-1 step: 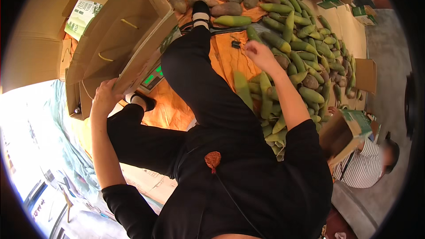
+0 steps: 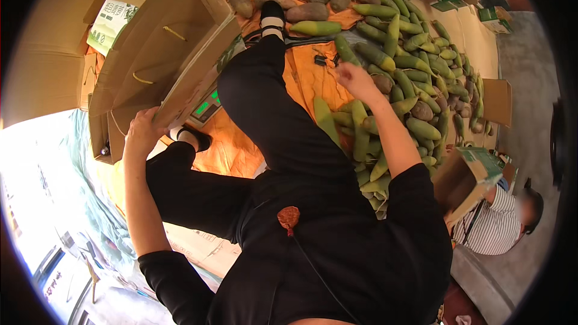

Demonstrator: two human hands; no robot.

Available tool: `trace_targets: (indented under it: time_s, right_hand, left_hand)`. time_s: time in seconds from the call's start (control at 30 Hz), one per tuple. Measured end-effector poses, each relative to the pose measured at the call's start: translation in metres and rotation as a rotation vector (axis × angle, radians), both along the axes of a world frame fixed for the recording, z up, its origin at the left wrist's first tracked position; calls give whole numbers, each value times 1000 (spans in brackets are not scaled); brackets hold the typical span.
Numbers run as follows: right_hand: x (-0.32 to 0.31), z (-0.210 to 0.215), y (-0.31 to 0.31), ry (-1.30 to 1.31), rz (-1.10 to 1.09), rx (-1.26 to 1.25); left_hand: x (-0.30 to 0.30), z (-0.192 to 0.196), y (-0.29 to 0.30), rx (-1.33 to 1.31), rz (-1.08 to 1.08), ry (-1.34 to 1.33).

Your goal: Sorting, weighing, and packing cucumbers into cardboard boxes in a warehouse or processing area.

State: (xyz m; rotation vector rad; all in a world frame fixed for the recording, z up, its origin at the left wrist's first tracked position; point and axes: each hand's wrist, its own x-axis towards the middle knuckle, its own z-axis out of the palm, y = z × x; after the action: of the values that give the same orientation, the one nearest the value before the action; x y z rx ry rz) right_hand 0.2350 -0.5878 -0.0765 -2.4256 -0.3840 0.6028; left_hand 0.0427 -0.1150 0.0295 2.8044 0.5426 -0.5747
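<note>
My left hand (image 2: 141, 133) is closed on the lower edge of a tall cardboard box (image 2: 141, 42) with yellow cord handles. A digital scale (image 2: 208, 107) with green lit displays shows beside that box, partly hidden. My right hand (image 2: 360, 83) hovers by the near end of a long green radish (image 2: 347, 51), fingers loosely bent and nothing visible in them. Whether it touches the radish I cannot tell. Small black things (image 2: 321, 59) lie on the orange sheet (image 2: 304, 75) just left of it.
A big heap of green radishes (image 2: 415, 78) spreads to my right. Reddish-brown roots (image 2: 307, 12) lie beyond my foot. Open cartons stand at the far right and right edge. At the lower right a person in a striped shirt (image 2: 490, 225) is beside an open carton (image 2: 466, 183).
My right hand has shifted slightly right and toward me, uncovering more of the green radish. My left hand stays on the box. The person's carton at right has moved slightly.
</note>
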Motion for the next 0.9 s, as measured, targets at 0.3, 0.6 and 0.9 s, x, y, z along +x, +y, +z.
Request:
trace_targets:
  time_s: [0.3, 0.6, 0.9]
  right_hand:
    - [-91, -82, -91, 45, -161, -686]
    - [-130, -94, -111, 298, -287, -607]
    - [-164, -96, -122, 460, -335, -775]
  left_hand:
    - [9, -12, -15, 293, 144, 110]
    - [23, -9, -25, 284, 122, 94]
    - [12, -16, -16, 224, 200, -57]
